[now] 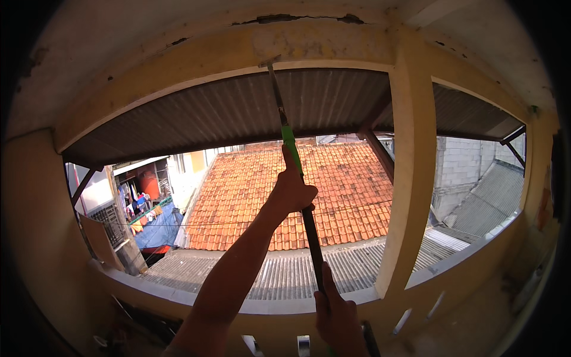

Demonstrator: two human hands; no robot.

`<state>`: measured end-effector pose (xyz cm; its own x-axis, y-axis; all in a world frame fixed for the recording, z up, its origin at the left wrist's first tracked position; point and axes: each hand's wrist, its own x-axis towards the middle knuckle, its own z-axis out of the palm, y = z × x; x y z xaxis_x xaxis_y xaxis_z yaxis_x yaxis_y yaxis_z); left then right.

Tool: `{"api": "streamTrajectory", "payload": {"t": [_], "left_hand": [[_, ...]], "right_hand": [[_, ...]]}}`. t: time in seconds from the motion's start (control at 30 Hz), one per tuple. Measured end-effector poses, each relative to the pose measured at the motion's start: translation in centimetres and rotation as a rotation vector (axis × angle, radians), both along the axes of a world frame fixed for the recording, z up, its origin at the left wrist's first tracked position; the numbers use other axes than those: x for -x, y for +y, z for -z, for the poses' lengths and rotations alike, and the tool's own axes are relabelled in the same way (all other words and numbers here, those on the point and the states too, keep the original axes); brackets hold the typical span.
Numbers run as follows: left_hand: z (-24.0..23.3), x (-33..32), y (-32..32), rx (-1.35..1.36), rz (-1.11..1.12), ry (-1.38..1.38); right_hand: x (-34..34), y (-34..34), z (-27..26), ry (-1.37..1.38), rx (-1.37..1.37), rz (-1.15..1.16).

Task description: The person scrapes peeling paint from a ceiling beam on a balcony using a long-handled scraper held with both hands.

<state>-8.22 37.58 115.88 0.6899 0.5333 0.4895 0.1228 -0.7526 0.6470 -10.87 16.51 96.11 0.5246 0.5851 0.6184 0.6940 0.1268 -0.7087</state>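
Both hands hold a long dark pole [312, 234] that rises steeply in front of me. My left hand [295, 191] grips it higher up, thumb or finger lying along its green collar [290, 137]. Lower down, my right hand [335, 312] is closed around the dark shaft. Above the collar a thinner shaft [275, 91] leads to a flat, scraper-like head [269, 61]. That head meets the lower part of a yellow painted beam [214, 60], just above its pale edge. Beside it the beam's paint is patchy and worn. The pole's bottom end cannot be made out.
A yellow pillar [412, 147] divides the wide opening, with a white-topped parapet [276, 307] below. Cracks [276, 18] run along the ceiling joint. Outside are a corrugated awning [214, 105], an orange tiled roof [250, 192] and hanging laundry [138, 203]. Dark clutter [142, 319] lies lower left.
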Motion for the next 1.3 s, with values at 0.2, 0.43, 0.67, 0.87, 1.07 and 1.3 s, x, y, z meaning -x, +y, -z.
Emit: {"api": "streamTrajectory", "payload": {"t": [0.2,0.43,0.67,0.87,1.07,1.3], "left_hand": [[-1.2,-0.4,0.7,0.003,-0.025,0.038],[-2.0,0.1,0.8,-0.053,-0.066,0.071],[-1.8,-0.1,2.2,-0.023,-0.011,0.009],[-3.0,0.3,2.8,-0.004,-0.019,0.016],[-2.9,-0.8,5.1,-0.02,-0.047,-0.034],[-1.2,-0.5,2.8,-0.018,0.026,-0.035]], "right_hand": [[-0.1,0.5,-1.1,-0.001,0.066,0.061],[0.5,0.5,-2.0,-0.021,-0.006,0.032],[0.8,0.4,-3.1,0.021,0.161,0.068],[0.3,1.8,-4.2,0.001,0.242,0.097],[-0.6,3.5,-3.8,-0.031,0.206,0.07],[-0.4,0.7,-3.1,-0.031,0.11,0.031]]}}
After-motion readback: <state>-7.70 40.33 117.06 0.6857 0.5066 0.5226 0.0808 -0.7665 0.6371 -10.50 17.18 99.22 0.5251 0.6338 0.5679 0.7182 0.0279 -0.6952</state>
